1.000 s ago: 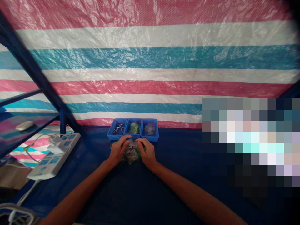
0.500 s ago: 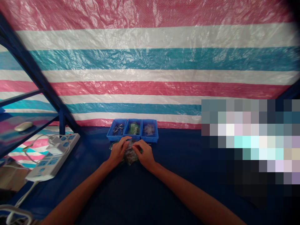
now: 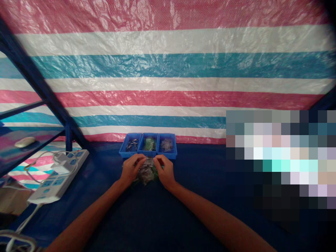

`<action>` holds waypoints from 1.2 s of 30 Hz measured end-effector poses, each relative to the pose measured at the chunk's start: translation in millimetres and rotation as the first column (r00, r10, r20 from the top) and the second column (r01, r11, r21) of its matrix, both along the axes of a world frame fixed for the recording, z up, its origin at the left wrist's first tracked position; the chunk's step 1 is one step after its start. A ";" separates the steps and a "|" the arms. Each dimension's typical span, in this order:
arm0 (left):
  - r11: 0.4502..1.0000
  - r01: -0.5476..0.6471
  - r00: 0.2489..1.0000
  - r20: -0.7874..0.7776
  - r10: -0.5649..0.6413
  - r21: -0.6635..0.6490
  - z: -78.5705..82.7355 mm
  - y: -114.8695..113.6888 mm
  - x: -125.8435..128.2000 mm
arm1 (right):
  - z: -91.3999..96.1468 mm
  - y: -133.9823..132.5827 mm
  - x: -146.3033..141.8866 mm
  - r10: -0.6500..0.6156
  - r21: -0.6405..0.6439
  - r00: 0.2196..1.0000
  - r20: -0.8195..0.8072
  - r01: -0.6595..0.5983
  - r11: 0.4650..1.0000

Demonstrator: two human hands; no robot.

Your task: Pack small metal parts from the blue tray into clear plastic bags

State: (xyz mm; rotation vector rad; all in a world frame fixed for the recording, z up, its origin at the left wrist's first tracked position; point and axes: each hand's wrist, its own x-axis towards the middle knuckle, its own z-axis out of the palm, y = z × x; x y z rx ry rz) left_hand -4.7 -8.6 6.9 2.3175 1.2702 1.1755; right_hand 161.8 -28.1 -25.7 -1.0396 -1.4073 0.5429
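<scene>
The clear plastic bag (image 3: 146, 176) lies on the dark blue table cover (image 3: 199, 213), just near of the tray, with green plastic (image 3: 159, 168) showing at its edge. Your left hand (image 3: 130, 170) and right hand (image 3: 164, 171) sit over it, palms down and wrists angled inward, with both forearms reaching in from the near corners. Your fingertips (image 3: 143, 159) curl toward each other above the far edge of the bag, on either side of a small metal piece (image 3: 149, 161). They look closed on that spot, but you cannot tell from this view whether they are firmly gripping the metal piece, the bag or both. Just beyond your hands stands the blue three-compartment tray (image 3: 147, 155): metal pins (image 3: 132, 144) lie in the left compartment, green packets (image 3: 149, 144) in the middle one and clear packets (image 3: 167, 145) in the right one. Well to the left, a white power strip (image 3: 59, 176) with a plugged-in adapter (image 3: 61, 168) lies near the table edge, and a pale computer mouse (image 3: 25, 141) rests on a shelf (image 3: 31, 140). A striped tarp (image 3: 168, 80) hangs beyond the table, and a pixelated patch hides the far right.
</scene>
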 end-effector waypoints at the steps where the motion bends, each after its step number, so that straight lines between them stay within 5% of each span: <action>1: 1.000 0.003 1.000 -0.007 -0.003 0.002 0.4 -0.3 0.1 | 0.4 -0.3 0.1 0.008 -0.001 1.000 0.005 -0.008 1.000; 21: 1.000 0.000 0.999 -0.039 0.000 0.018 1.1 -1.2 -3.0 | -0.1 -0.9 -1.2 0.056 -0.014 0.997 0.056 -0.055 0.998; 30: 0.988 0.097 0.995 0.015 -0.100 0.116 0.3 0.2 0.7 | -0.4 -1.4 -0.9 0.062 -0.024 0.996 0.069 -0.060 0.998; 36: 0.992 0.091 0.996 -0.007 -0.090 0.093 3.8 -1.0 0.3 | -0.6 -1.7 -1.2 0.064 -0.021 0.998 -0.016 -0.065 0.998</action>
